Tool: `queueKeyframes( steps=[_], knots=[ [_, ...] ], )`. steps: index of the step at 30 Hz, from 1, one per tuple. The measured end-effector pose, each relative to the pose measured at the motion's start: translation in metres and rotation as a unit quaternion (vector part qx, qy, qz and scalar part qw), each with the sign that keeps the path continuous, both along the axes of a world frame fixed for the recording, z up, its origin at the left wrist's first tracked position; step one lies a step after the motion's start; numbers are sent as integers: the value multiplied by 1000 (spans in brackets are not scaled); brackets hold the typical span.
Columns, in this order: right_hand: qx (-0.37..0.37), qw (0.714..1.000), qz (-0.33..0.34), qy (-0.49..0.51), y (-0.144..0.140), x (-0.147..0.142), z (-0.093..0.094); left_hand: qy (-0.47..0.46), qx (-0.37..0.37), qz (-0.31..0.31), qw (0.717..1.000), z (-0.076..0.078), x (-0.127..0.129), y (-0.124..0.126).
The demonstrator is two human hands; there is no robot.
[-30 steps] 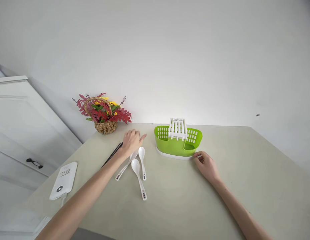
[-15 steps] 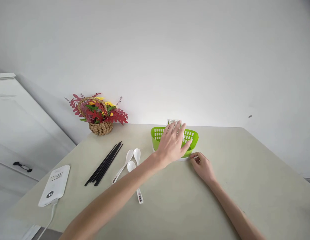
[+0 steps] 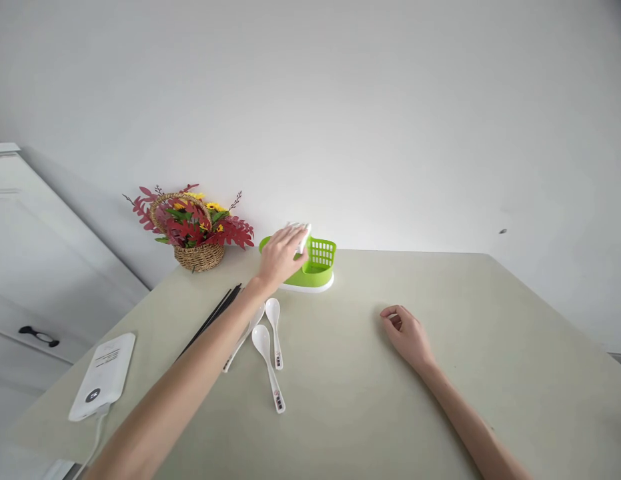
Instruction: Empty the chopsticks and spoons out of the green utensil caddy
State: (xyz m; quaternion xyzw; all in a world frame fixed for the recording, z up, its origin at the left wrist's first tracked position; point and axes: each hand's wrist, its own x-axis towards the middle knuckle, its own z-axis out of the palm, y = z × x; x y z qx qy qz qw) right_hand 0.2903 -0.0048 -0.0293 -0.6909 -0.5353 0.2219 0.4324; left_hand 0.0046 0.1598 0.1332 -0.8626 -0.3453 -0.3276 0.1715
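A green cutlery holder point(image 3: 317, 273) with slotted walls and a white base stands near the wall. My left hand point(image 3: 281, 257) is closed over the holder's white upright middle part point(image 3: 303, 233), covering much of the left side. Loosely curled, my right hand point(image 3: 406, 333) rests on the table, apart from the holder, and nothing shows in its fingers. Three white spoons lie on the table; one white spoon point(image 3: 268, 367) is nearest me. Black chopsticks point(image 3: 217, 313) lie farther left, partly hidden by my left forearm.
A wicker basket point(image 3: 199, 258) of red leaves and yellow flowers stands at the back left. A white power bank point(image 3: 104, 373) with a cable lies at the table's left edge. Beyond it stands a white cabinet point(image 3: 50, 267).
My left hand has moved left, and the green cutlery holder has shifted left with it along the wall. My right hand has stayed in place, now away from the holder.
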Motion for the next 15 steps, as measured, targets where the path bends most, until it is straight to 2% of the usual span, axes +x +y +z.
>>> queueKeyframes(
  steps=[7,15],
  knots=[
    [-4,1000,1,-3,-2,0,0,8,-42,74,996,11,-71,18],
    [-6,1000,0,0,-1,1,-2,25,-43,75,996,18,-108,27]
  ],
)
